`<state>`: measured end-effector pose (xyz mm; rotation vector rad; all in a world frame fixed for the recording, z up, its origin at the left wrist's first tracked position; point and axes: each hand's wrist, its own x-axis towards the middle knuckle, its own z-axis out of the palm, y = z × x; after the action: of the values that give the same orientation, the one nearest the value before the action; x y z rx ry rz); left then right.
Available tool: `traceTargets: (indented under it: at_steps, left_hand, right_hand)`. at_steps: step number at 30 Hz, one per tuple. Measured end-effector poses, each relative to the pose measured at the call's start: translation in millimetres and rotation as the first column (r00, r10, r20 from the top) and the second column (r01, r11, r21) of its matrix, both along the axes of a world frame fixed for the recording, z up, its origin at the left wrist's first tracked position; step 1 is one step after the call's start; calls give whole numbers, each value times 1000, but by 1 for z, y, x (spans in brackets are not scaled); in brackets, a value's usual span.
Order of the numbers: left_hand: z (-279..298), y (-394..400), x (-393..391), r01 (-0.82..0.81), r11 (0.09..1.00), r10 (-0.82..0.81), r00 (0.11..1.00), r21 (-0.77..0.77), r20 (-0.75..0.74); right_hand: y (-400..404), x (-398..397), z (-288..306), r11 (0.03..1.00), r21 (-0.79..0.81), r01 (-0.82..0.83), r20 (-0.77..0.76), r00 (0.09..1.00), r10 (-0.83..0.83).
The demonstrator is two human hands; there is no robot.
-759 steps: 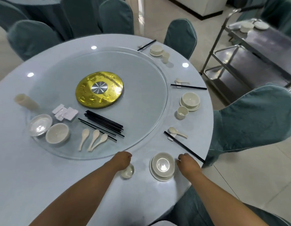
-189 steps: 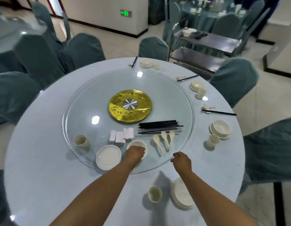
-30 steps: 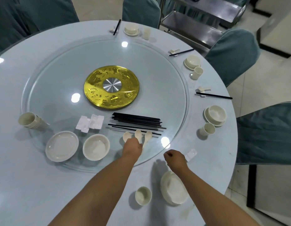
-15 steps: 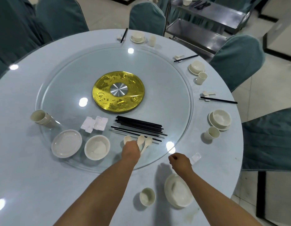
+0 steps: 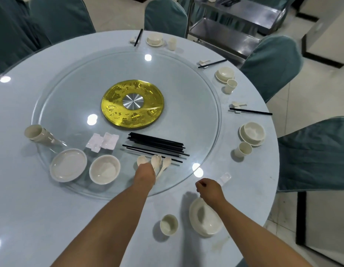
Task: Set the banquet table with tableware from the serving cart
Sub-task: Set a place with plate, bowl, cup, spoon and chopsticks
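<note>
On the glass turntable [image 5: 209, 120] three white spoons [image 5: 166, 163] lie side by side. My left hand [image 5: 145, 173] covers their handles, with its fingers curled down onto the middle spoon [image 5: 156, 160]. My right hand [image 5: 208, 188] hovers over the table edge with its fingers curled and holds nothing. It is just left of a clear chopstick rest [image 5: 224, 178]. Below it stand a white plate with a bowl [image 5: 205, 218] and a small cup [image 5: 169, 224]. Black chopsticks [image 5: 157, 145] lie bundled behind the spoons.
The turntable also holds a bowl [image 5: 104, 169], a plate stack [image 5: 68, 164], white rests [image 5: 102, 141], stacked cups [image 5: 37, 132] and a gold centre disc [image 5: 132, 106]. Three laid settings line the right rim. The steel cart [image 5: 234, 26] stands behind teal chairs.
My left hand has stayed on the spoon handles. My right hand has drawn back a little from the chopstick rest. The camera has shifted slightly.
</note>
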<state>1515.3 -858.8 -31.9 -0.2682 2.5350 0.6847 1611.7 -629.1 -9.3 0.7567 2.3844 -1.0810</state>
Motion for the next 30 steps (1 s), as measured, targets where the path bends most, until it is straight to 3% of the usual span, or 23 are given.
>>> traceTargets:
  at_steps: [8, 12, 15, 18, 22, 30]
  left_hand:
    - [-9, 3, -1, -13, 1000, 14, 999, -25, 45]
    - [2, 4, -1, -111, 993, 109, 992, 32, 65]
    - [20, 15, 0, -164, 969, 131, 976, 187, 175]
    - [38, 36, 4, -325, 872, 195, 916, 366, 350]
    - [54, 73, 8, -445, 792, 200, 836, 418, 510]
    - [46, 146, 17, -422, 780, 118, 824, 461, 554]
  right_hand:
    - [8, 9, -3, 998, -15, 66, -17, 998, -66]
    - [3, 6, -2, 997, -44, 71, -21, 997, -72]
    - [-6, 0, 4, 998, -63, 20, -42, 999, -23]
    - [-20, -10, 14, 992, -110, -55, -64, 997, 48]
    - [-22, -14, 27, 975, -204, -92, -89, 993, 75]
    - [35, 7, 25, 994, -87, 69, -150, 985, -82]
